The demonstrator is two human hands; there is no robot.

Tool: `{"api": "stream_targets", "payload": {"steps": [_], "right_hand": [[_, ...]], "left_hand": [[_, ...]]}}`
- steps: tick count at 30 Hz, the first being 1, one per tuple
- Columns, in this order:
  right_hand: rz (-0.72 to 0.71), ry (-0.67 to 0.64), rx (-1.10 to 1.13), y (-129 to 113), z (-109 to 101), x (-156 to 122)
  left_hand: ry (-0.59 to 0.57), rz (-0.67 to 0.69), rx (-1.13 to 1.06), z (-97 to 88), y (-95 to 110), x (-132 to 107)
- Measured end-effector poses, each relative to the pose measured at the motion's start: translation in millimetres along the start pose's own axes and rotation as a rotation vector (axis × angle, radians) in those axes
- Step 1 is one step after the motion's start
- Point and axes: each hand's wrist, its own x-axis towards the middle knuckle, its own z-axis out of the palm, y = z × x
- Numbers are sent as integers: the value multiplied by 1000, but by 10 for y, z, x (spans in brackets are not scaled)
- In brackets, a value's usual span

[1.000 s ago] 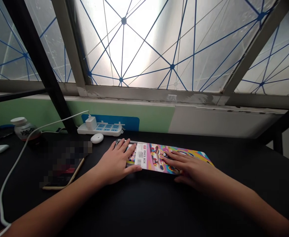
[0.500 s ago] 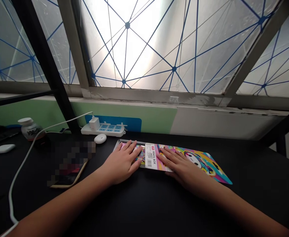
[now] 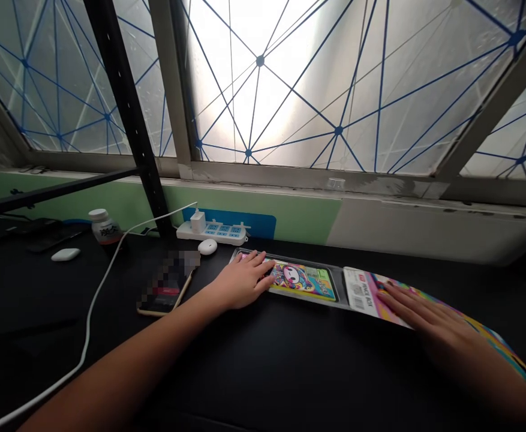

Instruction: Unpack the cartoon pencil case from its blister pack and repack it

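Note:
My left hand lies flat on the left end of a pencil box in a clear plastic tray, and a colourful cartoon face shows through its lid. My right hand presses on a long printed card sleeve, which has a white barcode panel and a "PENCIL BOX" label. The sleeve lies to the right of the box, its left end close to the tray's right edge. My right hand hides the sleeve's middle, and its far end runs out towards the frame's right edge.
The black table holds a white power strip, a white earbud case, a phone partly blurred, a bottle and a white cable. A green-and-white wall and window stand behind.
The card sleeve has slid right, off the pencil box, with my right hand moving along with it. The box's cartoon lid is now uncovered. My left hand stays on the box.

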Motion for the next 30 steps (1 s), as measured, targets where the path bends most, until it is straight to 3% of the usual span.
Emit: {"api": "stream_targets", "payload": {"steps": [4, 7, 12, 15, 19, 22, 27, 30], "right_hand": [[67, 133, -25, -230, -207, -124], [-45, 123, -24, -687, -280, -35], [-404, -189, 118, -1640, -135, 419], [-373, -381, 231, -1920, 72, 780], [-255, -432, 390, -1904, 268, 1125], [-243, -393, 455, -1842, 304, 1169], [-194, -146, 491, -1709, 251, 1124], [-115, -28, 377, -1434, 211, 1180]], "left_hand": [[11, -49, 17, 6, -24, 46], [28, -76, 28, 13, -15, 127], [50, -68, 38, 35, 144, 266], [67, -46, 40, 64, 257, 285], [83, -31, 49, 97, 284, 238], [85, -17, 58, 108, 249, 206], [104, -27, 71, 132, 239, 186], [124, -36, 77, 132, 245, 166]]}}
